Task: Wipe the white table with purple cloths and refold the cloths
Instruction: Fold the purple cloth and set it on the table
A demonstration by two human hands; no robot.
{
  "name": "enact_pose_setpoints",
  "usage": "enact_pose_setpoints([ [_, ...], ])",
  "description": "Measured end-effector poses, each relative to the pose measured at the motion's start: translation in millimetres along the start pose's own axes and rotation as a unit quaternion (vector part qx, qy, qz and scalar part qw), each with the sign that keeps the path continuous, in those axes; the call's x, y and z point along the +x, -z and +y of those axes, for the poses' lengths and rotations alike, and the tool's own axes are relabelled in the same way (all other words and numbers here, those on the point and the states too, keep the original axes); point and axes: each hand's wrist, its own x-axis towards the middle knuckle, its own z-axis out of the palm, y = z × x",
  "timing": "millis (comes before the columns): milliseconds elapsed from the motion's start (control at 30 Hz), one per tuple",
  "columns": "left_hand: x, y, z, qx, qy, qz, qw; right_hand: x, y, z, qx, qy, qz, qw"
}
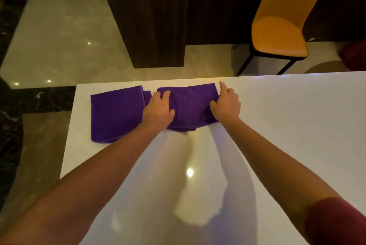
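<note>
Two purple cloths lie near the far left corner of the white table (277, 125). The left cloth (115, 115) is folded flat into a rectangle. The right cloth (191, 106) is bunched and partly folded, its near edge rumpled. My left hand (158, 109) presses on that cloth's left side, fingers curled over it. My right hand (226, 103) grips its right edge, thumb on the fabric and index finger stretched toward the far corner. Both forearms reach across the table.
The table's far edge runs just beyond the cloths, its left edge close to the folded cloth. Beyond stand a dark wooden cabinet (154, 18) and an orange chair (281, 34) on a glossy marble floor.
</note>
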Motion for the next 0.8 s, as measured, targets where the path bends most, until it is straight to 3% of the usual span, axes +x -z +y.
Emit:
enact_pose_setpoints([
  [100,0.3,-17.4,-0.5,0.126,-0.109,0.105,0.980,-5.1,-12.6,-3.9,-0.032,0.084,0.068,0.994],
  [200,-1.3,-26.6,-2.5,0.157,-0.106,0.056,0.980,-23.1,-36.5,-7.1,-0.123,0.194,-0.010,0.973],
  [267,-2.3,-18.5,-5.3,0.183,-0.097,0.050,0.977,-26.5,-43.3,-12.7,-0.165,0.178,-0.059,0.968],
  [367,-2.6,8.7,-15.4,0.212,-0.080,0.072,0.971,-28.1,-37.9,-38.6,-0.148,0.148,-0.055,0.976],
  [467,-5.4,38.7,-41.7,0.111,-0.044,0.116,0.986,-38.6,-34.7,-78.6,-0.073,0.190,-0.046,0.978],
  [533,-12.8,51.3,-71.8,0.018,0.023,0.152,0.988,-50.6,-40.4,-110.2,0.010,0.201,-0.104,0.974],
  [633,-28.7,51.7,-127.8,-0.059,0.172,0.142,0.973,-64.3,-63.0,-150.5,0.120,0.160,-0.202,0.959],
  [700,-40.1,44.6,-164.3,-0.152,0.267,0.121,0.944,-70.1,-80.2,-169.2,0.188,0.079,-0.237,0.950],
  [800,-51.8,41.9,-194.1,-0.373,0.313,0.108,0.867,-68.8,-98.8,-180.4,0.233,-0.011,-0.221,0.947],
])
